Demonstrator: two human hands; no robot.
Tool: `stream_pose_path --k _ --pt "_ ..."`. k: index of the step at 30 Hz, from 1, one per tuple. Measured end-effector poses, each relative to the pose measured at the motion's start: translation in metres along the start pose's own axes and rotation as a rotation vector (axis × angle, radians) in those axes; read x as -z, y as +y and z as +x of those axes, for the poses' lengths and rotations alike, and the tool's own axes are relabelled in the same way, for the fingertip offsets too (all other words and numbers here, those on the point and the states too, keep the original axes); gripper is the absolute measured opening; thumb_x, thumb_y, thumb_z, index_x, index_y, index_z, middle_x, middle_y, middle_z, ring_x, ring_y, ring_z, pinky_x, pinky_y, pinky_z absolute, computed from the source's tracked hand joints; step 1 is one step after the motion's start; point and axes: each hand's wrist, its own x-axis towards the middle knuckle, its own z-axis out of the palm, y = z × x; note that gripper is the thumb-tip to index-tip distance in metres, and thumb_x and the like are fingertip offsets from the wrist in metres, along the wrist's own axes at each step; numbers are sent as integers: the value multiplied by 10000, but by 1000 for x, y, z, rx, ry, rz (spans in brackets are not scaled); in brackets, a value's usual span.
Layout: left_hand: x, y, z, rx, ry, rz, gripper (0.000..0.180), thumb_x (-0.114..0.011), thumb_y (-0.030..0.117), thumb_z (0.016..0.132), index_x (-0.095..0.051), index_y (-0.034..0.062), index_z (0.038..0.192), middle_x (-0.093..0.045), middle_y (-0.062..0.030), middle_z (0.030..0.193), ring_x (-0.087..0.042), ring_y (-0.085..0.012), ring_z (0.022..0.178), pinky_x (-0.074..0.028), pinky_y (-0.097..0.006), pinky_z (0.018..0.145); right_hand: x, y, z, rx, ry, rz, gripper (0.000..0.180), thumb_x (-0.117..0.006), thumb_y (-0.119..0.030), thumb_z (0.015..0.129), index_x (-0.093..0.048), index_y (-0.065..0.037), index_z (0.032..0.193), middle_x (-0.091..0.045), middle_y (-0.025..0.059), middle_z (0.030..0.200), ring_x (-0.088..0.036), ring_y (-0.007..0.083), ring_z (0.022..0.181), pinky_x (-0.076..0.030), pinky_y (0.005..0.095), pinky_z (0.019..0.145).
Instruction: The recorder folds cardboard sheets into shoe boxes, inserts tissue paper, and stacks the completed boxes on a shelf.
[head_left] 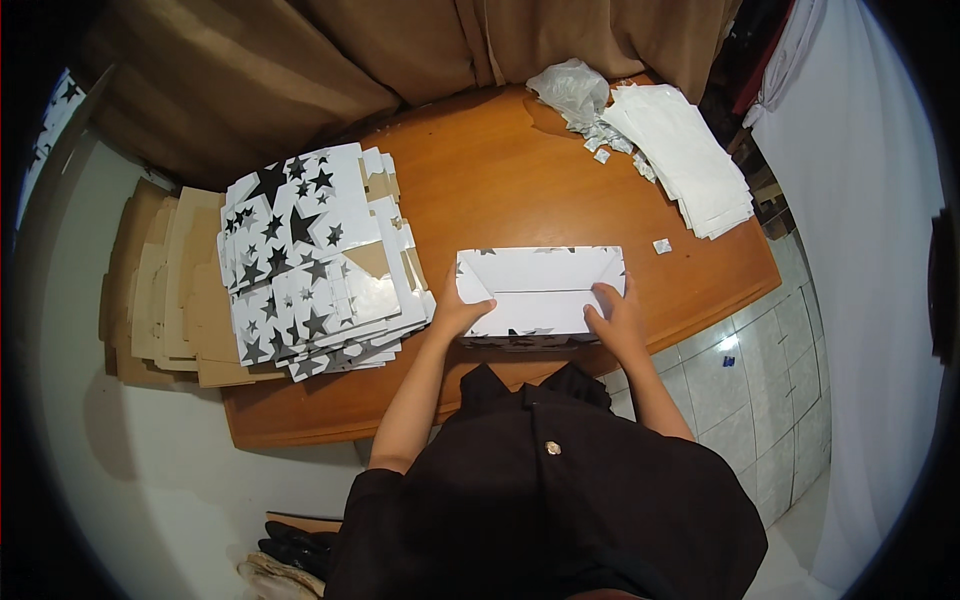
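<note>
Item one: a white folded paper bag (541,290), laid flat on the near edge of the round wooden desk (500,180), directly before us. Small dark star print shows along its lower edge.

Our left hand (458,315) rests at the bag's lower left corner, thumb on the white face and the rest of the grip curled about the edge, pinching the bag. Our right hand (615,318) sits at the lower right corner, its fingers pressed flat on the paper; whether that grip closes under the edge we cannot tell.

Item two: a stack of star-printed sheets (310,260), white with black stars, fanned on the left part of the desk, just beside our left hand.

Item three: brown cardboard blanks (165,290), piled left of the star-printed stack and overhanging the desk rim.

Item four: a stack of plain white sheets (685,160), at the far right of the desk, well apart from the bag.

Item five: crumpled white wrapping (572,90) with small paper scraps (605,145) near it, at the far edge beside the white sheets.

Item six: one stray scrap (661,246), just right of the bag.
</note>
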Motion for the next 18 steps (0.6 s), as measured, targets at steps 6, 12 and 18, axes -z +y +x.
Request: stream_pose_path --k 6,12,18 --pt "17 -4 -8 113 -7 -268 819 -464 516 855 -171 16 1434 -318 -191 1420 -326 -266 1311 -250 -331 1066 5 -35 -15 129 242 -163 600 -677 -401 729 -518 -119 1234 -401 200 1343 -368 385 1258 -181 677 981" --pt "31 -15 -25 304 -116 -446 822 -231 676 882 -199 77 1444 -304 -169 1444 -306 -248 1330 -228 -398 1069 -26 -100 -15 653 -187 -57 624 -729 -375 693 -503 -174 1239 -439 129 1332 -396 307 1261 -245 638 991" --pt "57 1 -23 103 212 -734 658 -230 574 934 -383 92 1355 -464 -128 1317 -378 -238 1271 -228 -404 1050 -99 -130 1 950 -137 -313 563 -723 -333 690 -534 -203 1204 -451 96 1315 -400 269 1260 -252 631 998"
